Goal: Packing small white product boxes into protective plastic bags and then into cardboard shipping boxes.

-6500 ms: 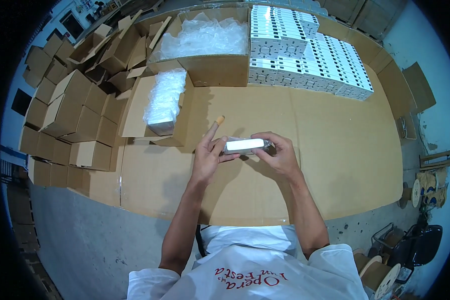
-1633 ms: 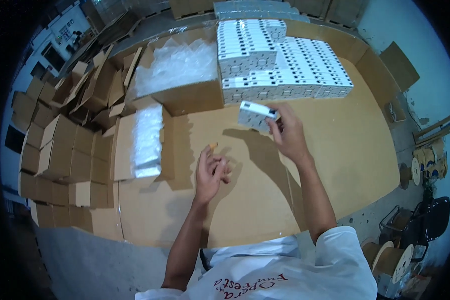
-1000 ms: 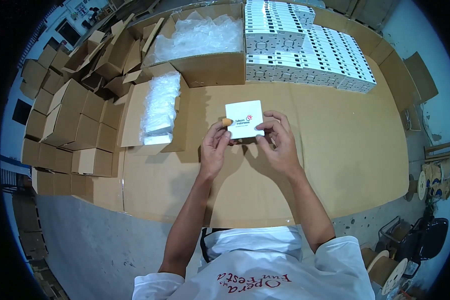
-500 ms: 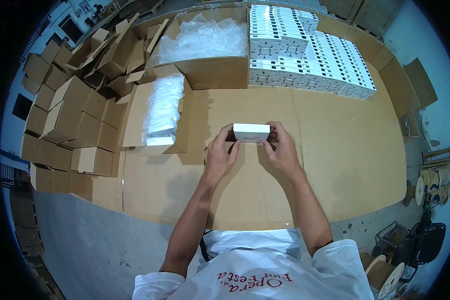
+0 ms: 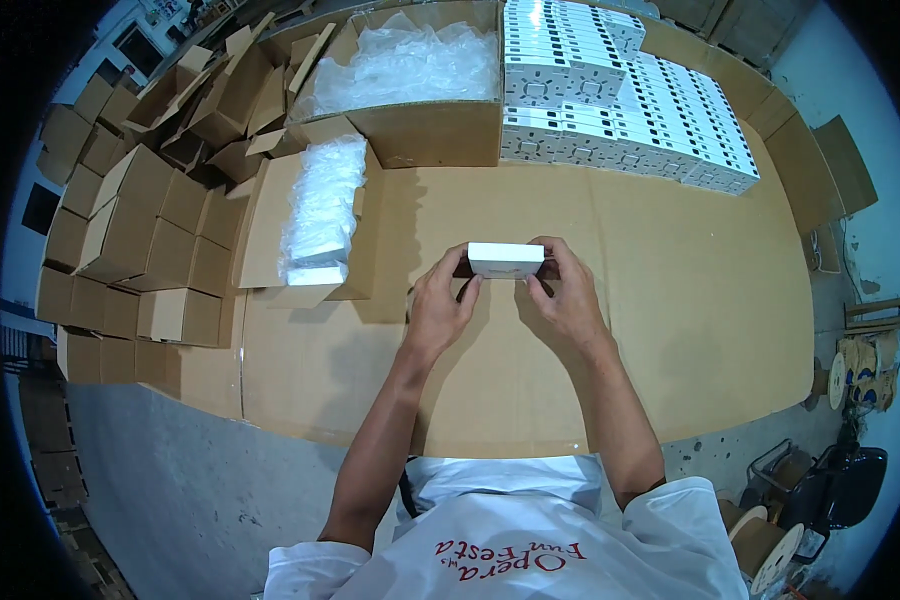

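1. One broad table spans the middle, brown cardboard from side to side, with grey floor showing at lower left.
2. Pale wall at upper right; down at lower right, a black chair beside wooden reels.
3. Up top, right of centre, stacked white boxes, right next to a large open carton heaped with clear plastic bags.
4. Over on the left, piled brown cartons, then a smaller open carton carrying a plastic-wrapped row.
5. And mid-frame, the held white box! Long axis left to right, narrow side up to the camera, broad face foreshortened toward the lower edge.
6. Left hand clamps its left end, right hand its right, fingers firm on both; can't tell whether it touches cardboard.
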{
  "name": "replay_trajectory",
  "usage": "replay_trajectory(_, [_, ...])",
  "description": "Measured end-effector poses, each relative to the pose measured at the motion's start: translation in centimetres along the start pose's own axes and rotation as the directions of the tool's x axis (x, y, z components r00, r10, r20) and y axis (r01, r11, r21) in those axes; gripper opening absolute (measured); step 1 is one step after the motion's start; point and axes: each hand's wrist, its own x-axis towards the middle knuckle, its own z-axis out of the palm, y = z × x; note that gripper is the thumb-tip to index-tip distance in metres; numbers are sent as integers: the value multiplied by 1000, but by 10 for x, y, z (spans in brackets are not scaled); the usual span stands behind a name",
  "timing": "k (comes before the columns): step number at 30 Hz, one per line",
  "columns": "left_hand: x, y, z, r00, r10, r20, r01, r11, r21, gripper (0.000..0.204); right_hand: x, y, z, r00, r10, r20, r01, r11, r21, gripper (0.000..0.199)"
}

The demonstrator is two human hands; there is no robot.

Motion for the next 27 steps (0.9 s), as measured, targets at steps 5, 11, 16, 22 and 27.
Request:
replay_trajectory(5, [-3,0,1,999,-35,33,34,998,47,46,-3,1,-2,1000,16,11,-16,1000,2,38])
replay_trajectory(11, [-8,-6,0,996,58,-70,-62,996,-65,58,0,0,-6,999,-4,39,7,998,-70,49])
replay_trajectory(16, [1,27,-28,979,141,-146,-119,982,150,47,5,-7,-6,999,-42,33,46,990,-135,52])
replay_trajectory(22, [60,114,-78,932,304,-196,-255,936,242,35,10,-23,-6,999,34,29,-30,991,-132,56])
replay_trajectory(27, [150,114,-108,921,342,-188,-233,867,440,32,20,-33,-14,998,52,29,-50,996,-68,58])
